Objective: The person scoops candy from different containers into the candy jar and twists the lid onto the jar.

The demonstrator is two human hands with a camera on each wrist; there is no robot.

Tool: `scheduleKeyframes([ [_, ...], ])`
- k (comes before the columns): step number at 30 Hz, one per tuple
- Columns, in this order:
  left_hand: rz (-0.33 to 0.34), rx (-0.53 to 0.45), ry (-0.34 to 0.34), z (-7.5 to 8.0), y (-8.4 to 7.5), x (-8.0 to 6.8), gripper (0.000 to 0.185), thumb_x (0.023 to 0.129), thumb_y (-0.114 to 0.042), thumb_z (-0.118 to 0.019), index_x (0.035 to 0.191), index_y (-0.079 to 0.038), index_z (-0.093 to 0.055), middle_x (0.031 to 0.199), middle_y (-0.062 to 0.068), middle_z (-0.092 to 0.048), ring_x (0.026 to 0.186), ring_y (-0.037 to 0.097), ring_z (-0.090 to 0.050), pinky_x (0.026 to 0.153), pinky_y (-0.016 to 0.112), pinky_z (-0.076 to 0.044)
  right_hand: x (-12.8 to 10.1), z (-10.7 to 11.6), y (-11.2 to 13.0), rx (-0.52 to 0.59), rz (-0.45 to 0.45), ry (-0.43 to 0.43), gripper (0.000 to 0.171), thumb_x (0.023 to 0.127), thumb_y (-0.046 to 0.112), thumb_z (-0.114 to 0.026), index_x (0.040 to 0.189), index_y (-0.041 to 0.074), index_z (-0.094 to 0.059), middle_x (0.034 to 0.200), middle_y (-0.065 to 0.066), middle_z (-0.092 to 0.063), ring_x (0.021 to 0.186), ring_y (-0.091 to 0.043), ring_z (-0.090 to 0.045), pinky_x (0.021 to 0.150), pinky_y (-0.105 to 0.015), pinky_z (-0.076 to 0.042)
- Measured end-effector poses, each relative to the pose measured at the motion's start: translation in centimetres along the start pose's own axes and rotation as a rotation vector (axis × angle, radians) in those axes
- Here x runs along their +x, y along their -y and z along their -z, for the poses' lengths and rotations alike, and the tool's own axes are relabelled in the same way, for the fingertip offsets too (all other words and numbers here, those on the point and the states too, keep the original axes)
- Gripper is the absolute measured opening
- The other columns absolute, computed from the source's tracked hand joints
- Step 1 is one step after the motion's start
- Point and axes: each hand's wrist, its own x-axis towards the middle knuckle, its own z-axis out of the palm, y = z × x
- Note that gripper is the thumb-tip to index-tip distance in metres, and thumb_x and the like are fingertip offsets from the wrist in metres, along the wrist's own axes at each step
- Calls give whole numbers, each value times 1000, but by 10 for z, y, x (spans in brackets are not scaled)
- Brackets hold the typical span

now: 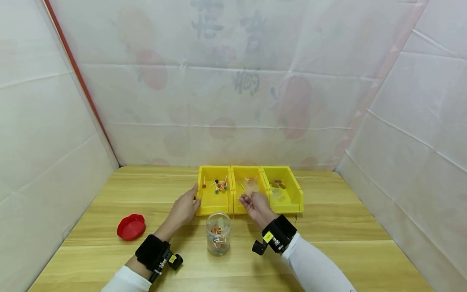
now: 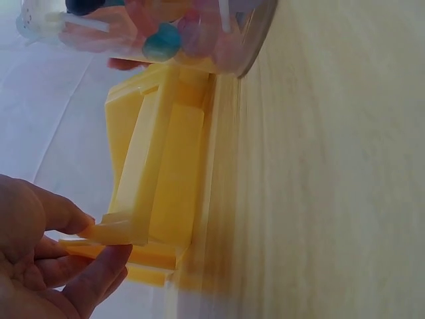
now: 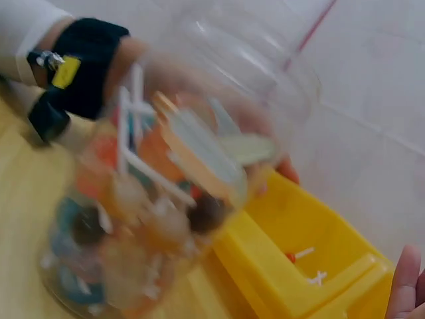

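Observation:
My left hand [image 1: 185,206] grips the left wall of the leftmost yellow bin [image 1: 215,209]; in the left wrist view its thumb and fingers [image 2: 99,276] pinch the bin's edge. Over the front of the middle yellow bin [image 1: 238,209] is my right hand [image 1: 257,206], fingers curled together. A short pale stick [image 1: 238,198] shows right at its fingertips; I cannot tell whether they pinch it. Small lollipops [image 1: 220,185] with white sticks lie in the left bin. Translucent pinkish sweets [image 1: 251,184] lie in the middle one. Between my forearms stands a clear jar [image 1: 218,235] of mixed sweets, lidless.
The right-hand yellow bin [image 1: 292,198] holds several brown pieces [image 1: 278,184]. A red scalloped lid [image 1: 131,227] lies at the left on the wooden table [image 1: 350,243]. White sheeting [image 1: 233,101] stands behind the bins and along both sides.

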Motion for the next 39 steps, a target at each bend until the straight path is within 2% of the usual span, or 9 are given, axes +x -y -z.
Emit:
scheduleKeyframes([
  [4, -12, 0, -2, -2, 0, 0, 61, 97, -11, -60, 148, 8, -32, 128, 26, -58, 77, 21, -59, 59, 30, -47, 7, -3, 0, -14, 40, -27, 51, 107, 4, -28, 155, 0, -11, 81, -10, -52, 66, -12, -59, 70, -21, -55],
  [11, -6, -3, -7, -4, -2, -1, 62, 96, -11, -61, 148, 7, -33, 127, 26, -58, 82, 23, -61, 60, 30, -48, 6, 3, -8, -65, 88, -32, 47, 107, 5, -27, 152, -2, -18, 84, -11, -50, 68, -13, -58, 70, -21, -56],
  [19, 8, -12, -14, -2, -3, -1, 61, 97, -12, -60, 148, 6, -33, 129, 26, -57, 82, 23, -60, 59, 29, -47, 0, 12, -12, -87, 134, 21, 38, 108, 6, -26, 144, -5, -24, 84, -10, -43, 76, -14, -56, 76, -21, -55],
  [22, 3, -12, -14, -2, -2, -1, 61, 96, -12, -61, 148, 7, -33, 129, 26, -57, 82, 23, -60, 58, 29, -47, -2, 14, -12, -93, 135, 22, 32, 108, 8, -29, 138, -3, -26, 85, -10, -45, 75, -14, -54, 75, -21, -55],
  [32, 0, -5, -18, -3, 2, -1, 61, 96, -11, -61, 148, 7, -33, 130, 26, -56, 93, 28, -63, 63, 31, -50, -5, 22, -15, -94, 158, 56, 31, 109, 19, -32, 133, 0, -31, 87, -8, -53, 65, -9, -51, 68, -20, -55],
  [39, -4, -5, -18, -4, 4, 0, 61, 97, -12, -60, 148, 7, -33, 130, 26, -57, 95, 30, -64, 66, 34, -52, -4, 26, -13, -125, 148, 71, 19, 109, 20, -33, 122, 6, -36, 85, -6, -53, 64, -9, -49, 65, -21, -54],
])
